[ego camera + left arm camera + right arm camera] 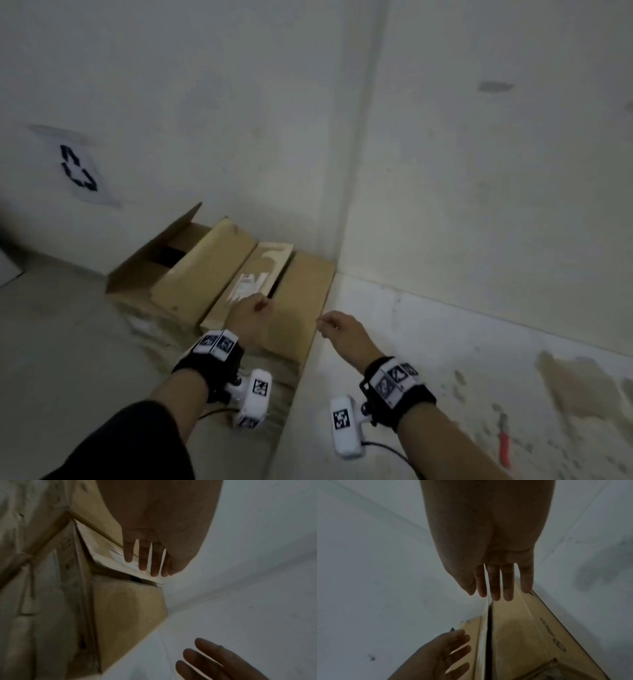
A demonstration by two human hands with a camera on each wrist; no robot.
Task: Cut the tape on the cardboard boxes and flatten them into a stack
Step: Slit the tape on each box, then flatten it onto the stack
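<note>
My left hand (251, 317) hangs over the near end of the cardboard box (226, 274), above the pale torn strip of tape (250, 281) that runs along the seam between its top flaps. From my left wrist the fingers (143, 555) show straight and slightly spread, holding nothing, their tips over the whitish strip; whether they touch it I cannot tell. A dark gap lies just to the right of that strip, between it and the right-hand flap (301, 301).

My right hand (342, 330) is just past the right near corner of the box, over the pale floor (445, 342). Its fingers (494, 582) are straight and a little apart, empty, pointing toward the box edge; the wrist view shows the tips over the flap's edge, but contact is unclear.

The box sits on the floor in the corner of the room, its far end against the wall (239, 102) and its right side near the other wall. The far left flap (154, 253) stands open and tilted up, showing a dark inside.

A sheet with a recycling symbol (77, 168) is stuck on the left wall. A red-handled tool (503, 442) lies on the floor to the near right, well apart from my right hand.
</note>
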